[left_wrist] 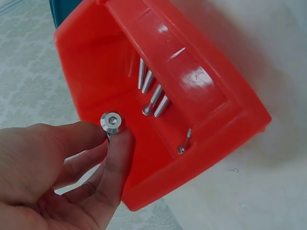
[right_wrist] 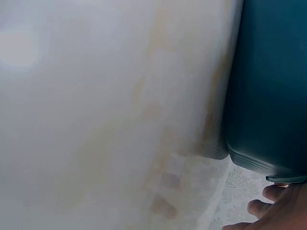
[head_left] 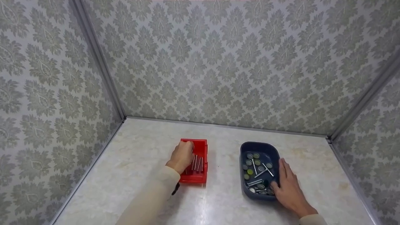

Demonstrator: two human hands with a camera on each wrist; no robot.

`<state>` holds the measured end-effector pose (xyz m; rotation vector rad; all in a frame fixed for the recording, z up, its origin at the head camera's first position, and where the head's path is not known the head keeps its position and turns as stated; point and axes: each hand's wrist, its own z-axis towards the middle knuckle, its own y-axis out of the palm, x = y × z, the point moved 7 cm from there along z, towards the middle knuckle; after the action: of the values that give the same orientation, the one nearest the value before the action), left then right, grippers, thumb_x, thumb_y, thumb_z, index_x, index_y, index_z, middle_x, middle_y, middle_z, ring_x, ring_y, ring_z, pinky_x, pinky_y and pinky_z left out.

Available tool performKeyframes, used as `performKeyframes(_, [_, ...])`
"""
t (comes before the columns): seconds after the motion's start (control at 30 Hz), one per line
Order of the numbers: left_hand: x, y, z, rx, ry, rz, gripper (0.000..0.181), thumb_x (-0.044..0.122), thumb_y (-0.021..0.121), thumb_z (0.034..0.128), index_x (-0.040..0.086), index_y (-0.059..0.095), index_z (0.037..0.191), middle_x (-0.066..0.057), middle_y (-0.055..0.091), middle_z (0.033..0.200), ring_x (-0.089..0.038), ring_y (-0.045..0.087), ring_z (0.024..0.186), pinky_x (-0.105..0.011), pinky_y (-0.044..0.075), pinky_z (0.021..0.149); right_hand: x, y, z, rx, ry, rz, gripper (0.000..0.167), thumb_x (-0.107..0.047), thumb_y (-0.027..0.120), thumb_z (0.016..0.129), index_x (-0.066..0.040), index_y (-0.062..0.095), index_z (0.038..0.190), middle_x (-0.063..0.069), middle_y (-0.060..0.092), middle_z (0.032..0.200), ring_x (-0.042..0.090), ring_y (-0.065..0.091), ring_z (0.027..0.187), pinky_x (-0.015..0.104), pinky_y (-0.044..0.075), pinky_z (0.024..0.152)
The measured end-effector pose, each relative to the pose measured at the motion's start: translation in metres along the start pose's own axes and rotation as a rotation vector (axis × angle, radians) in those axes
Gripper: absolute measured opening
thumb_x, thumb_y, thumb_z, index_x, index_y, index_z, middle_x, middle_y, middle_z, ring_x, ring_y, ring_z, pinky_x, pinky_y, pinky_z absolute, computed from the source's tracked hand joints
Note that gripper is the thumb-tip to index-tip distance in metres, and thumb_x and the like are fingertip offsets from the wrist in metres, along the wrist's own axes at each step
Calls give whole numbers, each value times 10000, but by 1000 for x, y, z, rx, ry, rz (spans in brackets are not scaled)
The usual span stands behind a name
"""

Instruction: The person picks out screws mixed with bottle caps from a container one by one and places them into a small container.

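Observation:
My left hand (head_left: pixel 182 156) is over the left side of a red bin (head_left: pixel 202 178). In the left wrist view, the thumb and fingers of the left hand (left_wrist: pixel 91 167) pinch a silver bolt (left_wrist: pixel 111 122) with a hex-socket head. Several more bolts (left_wrist: pixel 154 99) lie inside the red bin (left_wrist: pixel 192 81). My right hand (head_left: pixel 289 189) rests at the right rim of a dark blue tray (head_left: pixel 242 187), its thumb over the edge. Bolts (head_left: pixel 268 169) and round discs (head_left: pixel 250 172), some greenish, lie in that tray. The right wrist view shows the tray's outer wall (right_wrist: pixel 268 96) and part of the right hand (right_wrist: pixel 278 211).
Both containers stand on a pale marbled table (head_left: pixel 134 156), the red bin left of the blue tray. Patterned panels (head_left: pixel 212 62) with grey edge strips close off the back and both sides.

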<state>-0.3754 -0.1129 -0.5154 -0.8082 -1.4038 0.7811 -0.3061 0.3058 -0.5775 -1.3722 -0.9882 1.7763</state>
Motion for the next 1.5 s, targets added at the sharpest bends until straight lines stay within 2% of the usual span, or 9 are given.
performKeyframes(0.13, [4,3,0,3,37,56,259,-40,749,1087,-5,809,1337,-205,863,1261,-311,851,1127,-563,669,1107,0,-1,0,-1,3,-11,925,-156,651,1117,63,108,1833,342,132,1911,610,224,1737,859,233,1340])
performKeyframes(0.33, [9,11,3,7,80,139,228,-58,690,1119,-4,847,1275,-167,879,1097,-172,762,889,-497,724,993,1,-1,-2,-15,16,-35,914,-180,637,1138,38,99,1844,323,120,1924,609,186,1757,912,171,1330])
performKeyframes(0.53, [12,12,3,14,102,191,181,-44,694,1120,-14,860,1185,-164,868,999,-159,687,782,-466,740,886,0,-3,-2,0,4,-72,883,-226,641,1158,26,145,1844,299,146,1930,588,168,1775,910,139,1336])
performKeyframes(0.77, [12,13,2,-17,59,201,201,-10,730,1116,9,855,1273,-175,875,1057,-188,718,812,-497,730,970,0,-3,-1,20,-12,-72,907,-255,665,1138,35,166,1838,318,194,1913,587,194,1768,910,148,1332])
performKeyframes(0.9, [15,10,-1,-4,57,206,186,13,742,1114,23,848,1266,-172,869,1069,-204,743,832,-501,732,962,2,-4,-1,20,-11,-75,921,-268,681,1130,52,175,1830,333,199,1907,597,197,1763,907,156,1333])
performKeyframes(1.13, [27,4,-7,30,77,201,195,110,775,1115,63,832,1295,-167,872,1207,-270,819,984,-545,714,1016,4,-6,0,-44,24,-52,946,-383,650,1181,24,117,1848,294,103,1943,568,103,1801,894,63,1364])
performKeyframes(1.3, [39,-2,-11,69,124,228,208,193,816,1102,88,837,1280,-147,868,1151,-255,800,934,-524,728,977,6,-7,0,-81,33,-21,966,-521,587,1207,11,104,1853,295,90,1945,571,72,1804,899,32,1359])
performKeyframes(1.4, [49,-3,-15,99,179,239,196,214,828,1094,96,844,1250,-139,860,1109,-250,804,900,-491,741,911,7,-8,0,-91,30,-21,948,-538,546,1218,18,112,1851,303,96,1942,580,77,1801,897,38,1360])
performKeyframes(1.5, [59,-2,-19,117,225,225,220,235,845,1080,109,861,1259,-127,865,1156,-263,835,955,-468,743,881,6,-9,0,-93,19,-34,921,-530,525,1226,29,133,1846,309,105,1939,581,93,1799,890,55,1364])
